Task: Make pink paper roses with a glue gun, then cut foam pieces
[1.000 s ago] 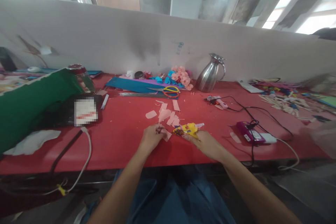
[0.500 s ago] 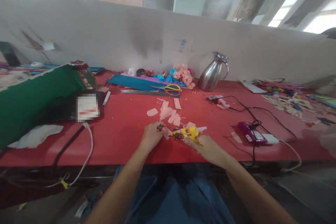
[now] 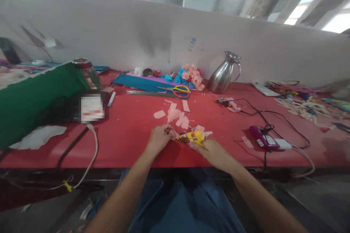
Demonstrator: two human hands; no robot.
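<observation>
While the right hand (image 3: 210, 149) grips the light, rigid glue gun (image 3: 193, 137) by its body, the left hand (image 3: 158, 137) beside it pinches a flimsy pink paper piece (image 3: 172, 135) (probably a petal).

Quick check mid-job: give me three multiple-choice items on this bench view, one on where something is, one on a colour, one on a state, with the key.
1. Where does the steel jug stand?
A. at the back of the red table, by the wall
B. at the table's front edge
C. on the floor

2. What colour is the glue gun in the right hand?
A. green
B. yellow
C. white

3. What is the left hand doing?
A. lying flat and open
B. gripping the scissors
C. pinching a pink paper piece

Key: 1 A, the jug is close to the wall behind the paper flowers' row. 2 B, its body is plainly yellow. 3 C, the fingers close on pink paper next to the gun's tip.
</observation>
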